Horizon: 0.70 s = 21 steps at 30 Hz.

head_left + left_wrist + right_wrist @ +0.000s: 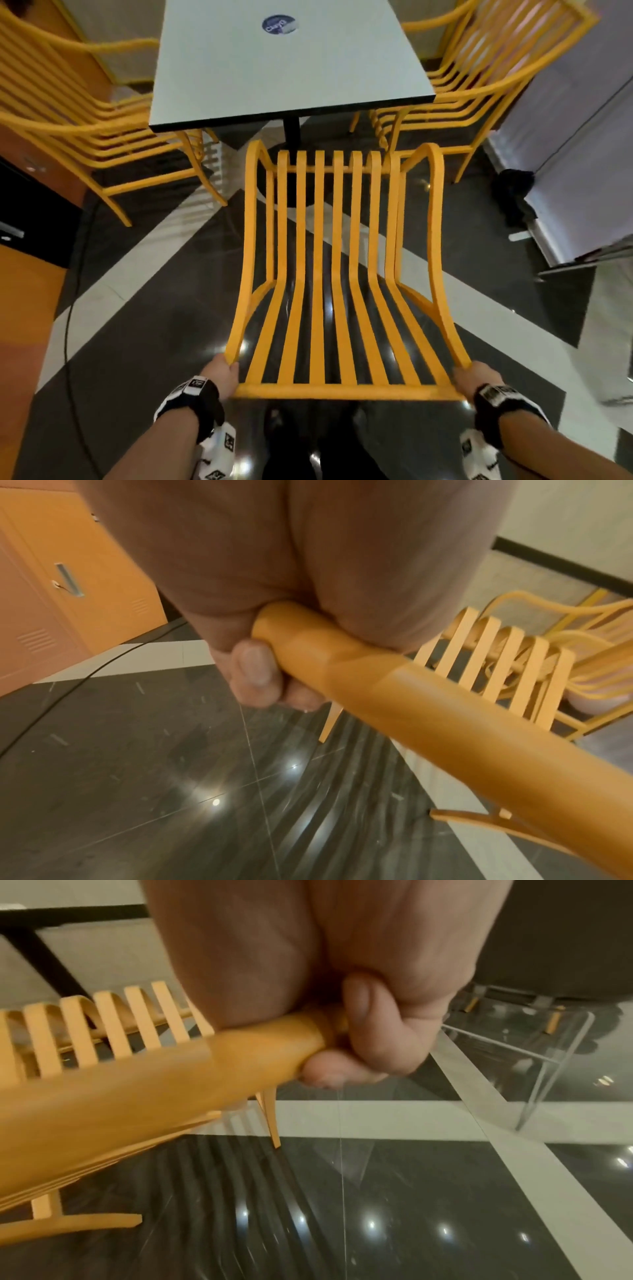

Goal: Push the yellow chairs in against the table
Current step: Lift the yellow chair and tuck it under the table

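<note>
A yellow slatted chair (337,260) stands right in front of me, its seat front just short of the near edge of the grey table (239,85). My left hand (222,375) grips the left corner of the chair's top rail (342,664), fingers curled round the tube. My right hand (476,377) grips the rail's right corner (240,1053) the same way. Two more yellow chairs flank the table: one on the left (68,113), one on the right (479,78).
The table's black post (291,132) stands ahead of the seat. An orange cabinet (24,240) and a black cable (72,308) run along the left. A black bag (513,195) and a pale partition (582,154) are on the right. The floor is glossy dark tile with white stripes.
</note>
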Each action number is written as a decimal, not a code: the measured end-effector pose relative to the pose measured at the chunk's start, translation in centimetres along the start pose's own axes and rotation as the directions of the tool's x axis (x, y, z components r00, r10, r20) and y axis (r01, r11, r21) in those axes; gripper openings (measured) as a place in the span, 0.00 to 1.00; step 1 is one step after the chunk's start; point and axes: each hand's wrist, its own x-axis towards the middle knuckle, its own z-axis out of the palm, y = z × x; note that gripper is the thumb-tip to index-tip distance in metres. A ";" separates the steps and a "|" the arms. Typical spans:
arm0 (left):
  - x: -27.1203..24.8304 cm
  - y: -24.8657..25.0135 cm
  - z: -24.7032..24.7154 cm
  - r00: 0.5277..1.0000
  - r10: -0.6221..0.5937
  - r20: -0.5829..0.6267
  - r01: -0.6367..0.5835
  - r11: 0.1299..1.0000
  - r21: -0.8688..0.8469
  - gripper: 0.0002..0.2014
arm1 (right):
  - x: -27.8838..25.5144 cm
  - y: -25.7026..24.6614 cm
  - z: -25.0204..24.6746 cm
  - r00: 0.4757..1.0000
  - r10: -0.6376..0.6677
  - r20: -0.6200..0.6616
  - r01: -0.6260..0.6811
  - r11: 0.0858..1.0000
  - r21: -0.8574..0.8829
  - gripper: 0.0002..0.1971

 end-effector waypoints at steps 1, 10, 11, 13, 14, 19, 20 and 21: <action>-0.7 0.3 -0.5 1.000 -0.001 0.001 0.001 1.000 -0.011 0.11 | 0.0 -0.3 -0.9 1.000 -0.025 -0.015 0.025 1.000 -0.011 0.11; -4.1 2.1 -4.0 0.993 -0.094 -0.075 0.094 0.996 -0.003 0.21 | -1.3 -4.4 -7.6 0.983 -0.151 -0.106 0.155 0.987 0.031 0.09; -4.2 2.2 -4.4 0.993 -0.100 -0.065 0.098 0.995 -0.032 0.20 | -1.3 -4.8 -8.2 0.979 -0.170 -0.109 0.174 0.984 0.026 0.11; -4.1 2.4 -5.1 0.989 -0.129 -0.071 0.121 0.987 -0.105 0.20 | -1.0 -5.4 -9.1 0.971 -0.206 -0.119 0.214 0.975 0.056 0.16; -4.0 2.4 -5.3 0.989 -0.121 -0.082 0.105 0.979 -0.174 0.19 | -0.8 -5.7 -9.5 0.967 -0.223 -0.127 0.234 0.969 0.079 0.18; -3.5 2.8 -7.6 0.968 -0.150 -0.200 0.082 0.945 -0.316 0.22 | -0.4 -8.2 -11.5 0.949 -0.277 -0.150 0.313 0.886 0.342 0.19; -3.4 2.9 -8.1 0.963 -0.147 -0.228 0.067 0.943 -0.326 0.22 | -0.2 -8.8 -11.9 0.952 -0.272 -0.142 0.307 0.861 0.405 0.19; -3.4 3.3 -8.7 0.956 -0.148 -0.255 0.057 0.942 -0.332 0.22 | 0.0 -9.4 -12.2 0.954 -0.271 -0.129 0.300 0.825 0.478 0.19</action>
